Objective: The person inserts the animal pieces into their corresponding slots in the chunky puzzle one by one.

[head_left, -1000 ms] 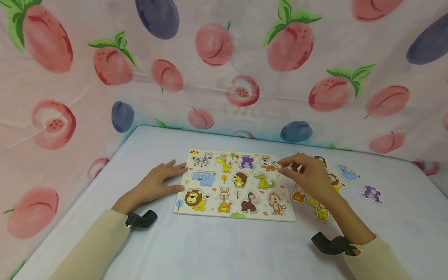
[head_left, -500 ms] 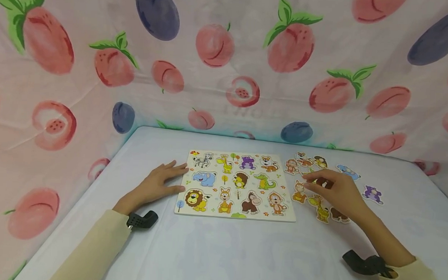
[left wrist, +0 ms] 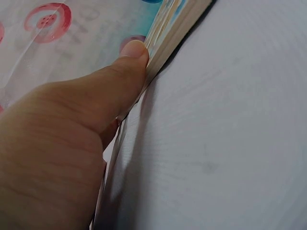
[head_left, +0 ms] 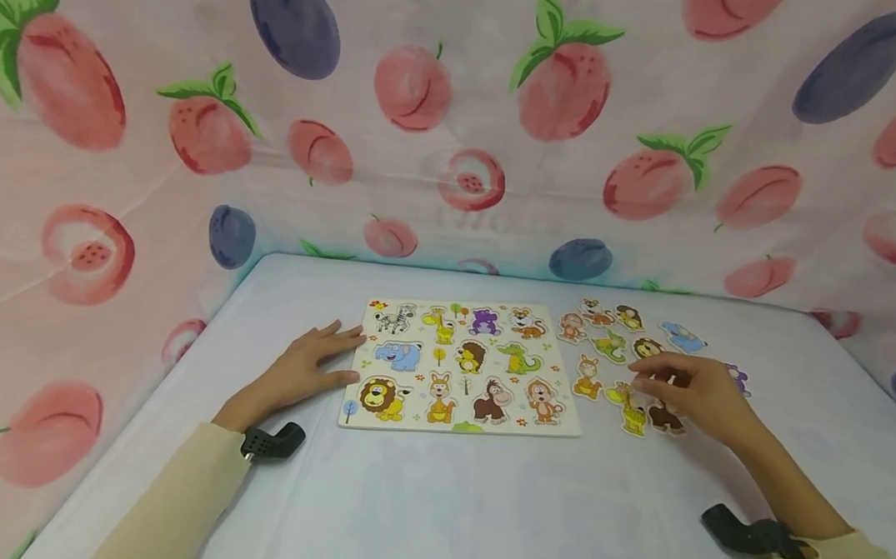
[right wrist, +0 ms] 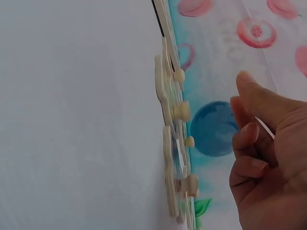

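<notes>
A white puzzle board (head_left: 460, 413) with printed animals lies flat on the table. My left hand (head_left: 301, 371) rests at its left edge, fingers spread; the left wrist view shows the thumb (left wrist: 108, 86) against the board's side. Over the loose animal pieces to the right hovers my right hand (head_left: 701, 399), holding nothing, with thumb and forefinger close together and the other fingers loosely curled. Nearest beneath it are a giraffe piece (head_left: 628, 412), a brown animal piece (head_left: 667, 419) and a lion piece (head_left: 646, 348). Seen edge-on in the right wrist view, pieces carry small wooden knobs (right wrist: 182, 111).
More loose pieces lie right of the board: a kangaroo (head_left: 587, 379), a crocodile (head_left: 610, 346), a blue elephant (head_left: 682, 337) and a purple hippo (head_left: 739, 378), partly behind the right hand. Fruit-patterned cloth (head_left: 528, 175) hangs behind the white-covered table (head_left: 438, 504).
My right hand has moved right from the board's tiger picture, over the loose pieces, to above the giraffe and brown animal pieces. My left hand stays at the board's edge.
</notes>
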`<state>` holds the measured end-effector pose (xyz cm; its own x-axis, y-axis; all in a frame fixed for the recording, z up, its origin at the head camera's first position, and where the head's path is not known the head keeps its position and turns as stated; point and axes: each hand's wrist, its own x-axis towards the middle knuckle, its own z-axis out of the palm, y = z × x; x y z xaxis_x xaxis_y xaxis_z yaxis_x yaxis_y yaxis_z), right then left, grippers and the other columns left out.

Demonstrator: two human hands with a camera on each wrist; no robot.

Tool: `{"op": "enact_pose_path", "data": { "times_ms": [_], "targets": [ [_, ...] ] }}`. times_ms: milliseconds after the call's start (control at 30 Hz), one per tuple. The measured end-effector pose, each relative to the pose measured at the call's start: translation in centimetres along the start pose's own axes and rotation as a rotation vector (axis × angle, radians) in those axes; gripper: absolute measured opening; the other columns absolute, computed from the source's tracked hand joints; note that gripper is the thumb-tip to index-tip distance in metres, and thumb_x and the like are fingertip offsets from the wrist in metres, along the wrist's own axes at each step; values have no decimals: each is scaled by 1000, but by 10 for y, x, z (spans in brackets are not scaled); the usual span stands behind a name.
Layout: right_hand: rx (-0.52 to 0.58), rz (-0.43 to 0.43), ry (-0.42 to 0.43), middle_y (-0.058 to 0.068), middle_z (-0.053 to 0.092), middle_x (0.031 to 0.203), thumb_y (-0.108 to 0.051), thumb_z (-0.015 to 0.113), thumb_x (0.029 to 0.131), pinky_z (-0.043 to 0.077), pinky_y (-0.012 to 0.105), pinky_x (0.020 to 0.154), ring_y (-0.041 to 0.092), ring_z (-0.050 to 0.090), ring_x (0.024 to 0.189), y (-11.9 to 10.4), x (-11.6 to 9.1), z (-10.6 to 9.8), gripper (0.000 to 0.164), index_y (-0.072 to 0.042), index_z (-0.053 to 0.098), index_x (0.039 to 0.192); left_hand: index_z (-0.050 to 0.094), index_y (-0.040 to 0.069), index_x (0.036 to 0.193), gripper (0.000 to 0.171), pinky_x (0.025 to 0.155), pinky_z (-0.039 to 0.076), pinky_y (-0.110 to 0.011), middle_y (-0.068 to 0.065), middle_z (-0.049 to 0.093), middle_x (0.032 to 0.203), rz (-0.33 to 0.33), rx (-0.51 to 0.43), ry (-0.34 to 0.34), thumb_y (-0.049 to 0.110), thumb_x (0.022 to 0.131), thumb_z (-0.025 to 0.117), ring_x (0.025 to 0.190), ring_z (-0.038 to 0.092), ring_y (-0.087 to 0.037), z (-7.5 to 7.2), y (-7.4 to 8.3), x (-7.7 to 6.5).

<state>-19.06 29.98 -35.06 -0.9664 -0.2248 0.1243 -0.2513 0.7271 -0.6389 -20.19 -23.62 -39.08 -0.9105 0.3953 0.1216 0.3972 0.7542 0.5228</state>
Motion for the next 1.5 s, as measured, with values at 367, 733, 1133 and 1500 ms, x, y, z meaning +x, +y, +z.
{"op": "enact_pose_path", "data": {
  "times_ms": [367,733,1133,1500],
  "targets": [
    [37,3,-39,8,55,85,-29,75,84,41,26,50,20,50,70,24,-1,1,26,-14,72,105,47,16,143,67,113,6,-56,-1,36,151,-9,-12,-10,45,86,67,143,15,-33,-1,1,1],
    [19,4,-87,5,53,80,-34,77,81,39,26,51,18,48,71,32,-2,7,26,-18,73,101,49,15,142,65,113,8,-56,-2,38,150,5,0,8,44,87,67,143,17,-33,0,0,1],
    [-25,48,-100,6,49,78,-37,77,80,38,27,52,19,47,74,32,0,11,28,-19,74,101,48,14,142,66,113,7,-55,-2,37,150,6,3,-4,44,86,68,143,17,-34,0,-2,2],
    [-56,31,-100,5,48,77,-34,78,79,36,27,51,19,45,71,30,0,13,23,-20,74,98,48,14,142,66,113,8,-57,-2,38,150,14,5,1,46,86,67,143,17,-34,1,-4,1]
  ]
}}
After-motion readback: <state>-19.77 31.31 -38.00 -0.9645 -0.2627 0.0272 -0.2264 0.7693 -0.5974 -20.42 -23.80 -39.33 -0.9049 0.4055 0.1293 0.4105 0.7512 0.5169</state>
